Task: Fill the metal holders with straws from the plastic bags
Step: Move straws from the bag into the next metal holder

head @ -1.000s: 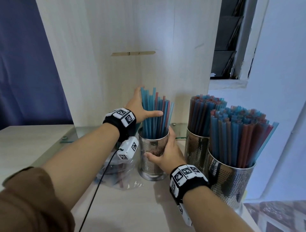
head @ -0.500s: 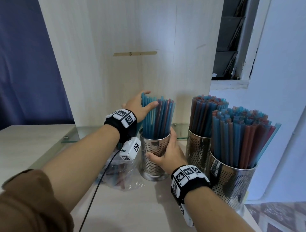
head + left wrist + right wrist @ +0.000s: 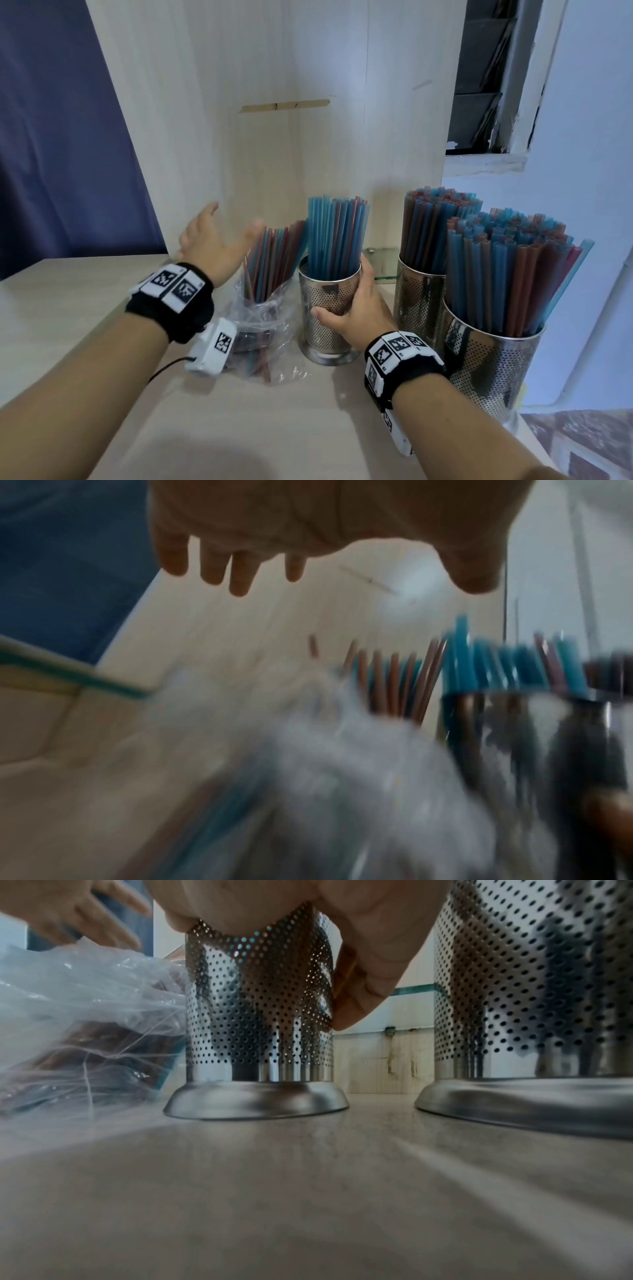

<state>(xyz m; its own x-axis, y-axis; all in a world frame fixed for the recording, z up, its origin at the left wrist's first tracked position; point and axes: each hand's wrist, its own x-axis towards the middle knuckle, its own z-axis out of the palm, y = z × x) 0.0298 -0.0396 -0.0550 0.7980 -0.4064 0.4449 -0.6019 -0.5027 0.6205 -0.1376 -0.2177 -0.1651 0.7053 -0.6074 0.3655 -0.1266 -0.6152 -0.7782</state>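
Note:
A perforated metal holder (image 3: 327, 317) (image 3: 260, 1010) stands on the table, partly filled with blue and red straws (image 3: 337, 236). My right hand (image 3: 349, 305) (image 3: 342, 934) grips its side, thumb in front, fingers round the back. Left of it a clear plastic bag (image 3: 263, 329) (image 3: 85, 1020) holds more straws (image 3: 274, 260) that lean out of its top. My left hand (image 3: 214, 243) (image 3: 308, 534) hovers open above and left of the bag, fingers spread, touching nothing. The left wrist view is blurred.
Two more metal holders (image 3: 419, 305) (image 3: 493, 370) packed full of straws stand to the right, close to the table's right edge. A wooden panel (image 3: 291, 120) rises behind everything. A glass strip (image 3: 385, 263) lies at the panel's foot.
My left hand has let go of the straws in the holder and drawn back to the left, now open over the bag. The right hand still grips the holder.

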